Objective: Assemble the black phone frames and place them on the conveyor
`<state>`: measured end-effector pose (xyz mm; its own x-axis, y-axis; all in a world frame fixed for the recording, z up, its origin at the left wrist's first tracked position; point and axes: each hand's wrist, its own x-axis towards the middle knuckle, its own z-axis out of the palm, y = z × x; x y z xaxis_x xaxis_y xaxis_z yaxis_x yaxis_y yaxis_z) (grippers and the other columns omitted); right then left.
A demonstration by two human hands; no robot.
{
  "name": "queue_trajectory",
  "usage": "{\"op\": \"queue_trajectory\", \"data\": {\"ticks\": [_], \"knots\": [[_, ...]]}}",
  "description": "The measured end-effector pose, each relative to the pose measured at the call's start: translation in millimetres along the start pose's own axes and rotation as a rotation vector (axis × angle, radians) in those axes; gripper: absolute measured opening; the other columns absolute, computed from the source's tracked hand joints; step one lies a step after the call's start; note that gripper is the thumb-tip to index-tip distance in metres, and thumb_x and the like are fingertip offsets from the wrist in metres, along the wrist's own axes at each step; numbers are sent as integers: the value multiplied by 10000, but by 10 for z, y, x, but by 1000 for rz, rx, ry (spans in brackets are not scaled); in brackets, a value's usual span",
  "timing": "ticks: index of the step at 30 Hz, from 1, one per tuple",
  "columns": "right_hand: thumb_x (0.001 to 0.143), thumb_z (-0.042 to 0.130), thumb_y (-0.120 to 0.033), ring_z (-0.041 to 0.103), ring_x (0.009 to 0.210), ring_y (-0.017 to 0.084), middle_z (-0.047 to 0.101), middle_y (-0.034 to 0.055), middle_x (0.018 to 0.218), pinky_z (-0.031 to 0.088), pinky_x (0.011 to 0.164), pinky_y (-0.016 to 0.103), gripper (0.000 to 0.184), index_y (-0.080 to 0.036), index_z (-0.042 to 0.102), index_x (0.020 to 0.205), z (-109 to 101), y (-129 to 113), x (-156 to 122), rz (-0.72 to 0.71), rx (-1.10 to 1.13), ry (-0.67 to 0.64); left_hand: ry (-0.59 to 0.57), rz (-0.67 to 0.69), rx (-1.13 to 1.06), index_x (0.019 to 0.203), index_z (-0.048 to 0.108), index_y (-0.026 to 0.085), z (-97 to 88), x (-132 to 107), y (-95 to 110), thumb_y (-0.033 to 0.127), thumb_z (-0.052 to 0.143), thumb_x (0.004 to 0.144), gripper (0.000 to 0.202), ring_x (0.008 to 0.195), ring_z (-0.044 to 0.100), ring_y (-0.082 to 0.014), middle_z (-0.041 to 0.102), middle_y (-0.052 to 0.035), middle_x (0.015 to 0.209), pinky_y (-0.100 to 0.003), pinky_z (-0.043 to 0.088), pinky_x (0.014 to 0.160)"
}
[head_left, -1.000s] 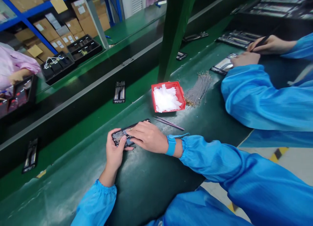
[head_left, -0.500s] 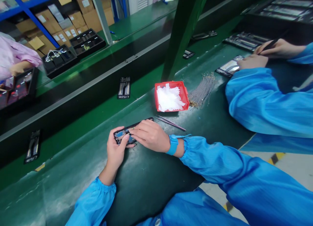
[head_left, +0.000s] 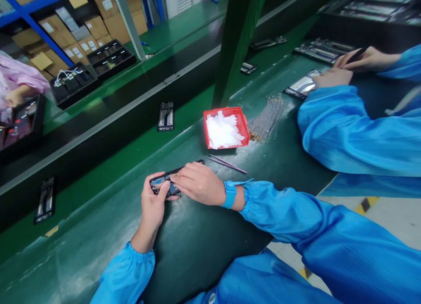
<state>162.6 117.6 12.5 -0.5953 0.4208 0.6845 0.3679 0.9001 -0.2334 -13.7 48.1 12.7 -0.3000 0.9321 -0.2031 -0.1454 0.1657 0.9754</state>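
My left hand [head_left: 154,203] is closed round the left end of an opened smartphone [head_left: 157,181], its thumb pressing on the exposed circuitry. Over the phone's other half lies my right hand [head_left: 199,184], a blue strap at the wrist. Its fingertips are pinched together at the phone's inside, and whatever is between them is too small to make out. A pair of tweezers [head_left: 226,163] rests on the green mat just beyond my right hand. Behind it stands a red bin [head_left: 244,141] filled with white strips, beside a bundle of thin grey cables [head_left: 268,117].
Opened phones [head_left: 166,116] lie spaced along the green conveyor. To the right, a co-worker's hands [head_left: 332,78] work over another opened phone [head_left: 301,85]. A green post [head_left: 232,49] rises behind the bin. Across the line, a person in pink handles things near black trays [head_left: 74,87].
The view has shifted slightly, so most things appear a little further left. Both hands stay on the phone in nearly the same pose.
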Motion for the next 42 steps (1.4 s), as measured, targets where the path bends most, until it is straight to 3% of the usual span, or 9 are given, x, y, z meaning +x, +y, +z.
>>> {"op": "queue_trajectory", "data": {"ticks": [3,8,19,25,28,32,35,42], "knots": [[1034,561,-204,564,794,202,717,65,881,387,669,363,172,-135,718,1054,3,-2,-4,9,-22,-26,-36,-10,-1,1197,599,217,-16,12,2,387,846,779,514,791,749,-177,725,-36,1020,-317,682,578],[1054,522,-228,558,810,206,708,71,889,380,677,366,214,-141,715,1089,-1,-10,-3,7,-48,-72,20,27,40,1185,612,206,-2,0,12,397,841,782,501,729,731,-157,722,-28,966,-289,668,539],[1037,539,-202,542,810,207,689,73,886,364,675,363,186,-136,707,1080,-16,1,2,7,-39,-72,-21,63,61,1218,607,218,-27,-4,-61,382,848,781,525,816,747,-194,724,-50,1054,-335,688,576],[1046,522,-220,561,858,226,700,88,937,418,714,371,208,-142,692,1137,8,-10,5,8,21,-82,60,120,116,1155,629,206,-34,-10,17,430,795,834,425,698,734,-169,701,-30,971,-285,655,488],[1005,568,-202,580,981,248,688,113,1089,465,816,393,221,-153,654,1203,36,28,24,95,147,-29,108,121,131,1169,628,212,-106,74,70,437,799,826,445,698,729,-163,678,-30,1011,-275,645,470],[896,601,-149,566,1114,288,626,141,1206,475,941,457,363,-163,601,1259,87,147,48,362,225,107,167,163,140,1176,627,213,-205,203,86,453,794,821,460,790,732,-175,638,-36,1070,-277,655,497],[829,604,-137,567,1150,313,611,158,1229,480,983,493,447,-152,576,1275,139,240,49,516,215,84,164,192,168,1182,623,201,-221,228,66,455,786,828,465,824,730,-184,632,-44,1075,-283,661,512],[815,579,-94,647,1119,254,668,106,1204,525,1013,419,424,-188,578,1228,193,333,33,576,341,33,128,229,199,1200,606,196,-203,190,77,468,756,857,462,820,731,-192,625,-57,1091,-306,670,518]]}}
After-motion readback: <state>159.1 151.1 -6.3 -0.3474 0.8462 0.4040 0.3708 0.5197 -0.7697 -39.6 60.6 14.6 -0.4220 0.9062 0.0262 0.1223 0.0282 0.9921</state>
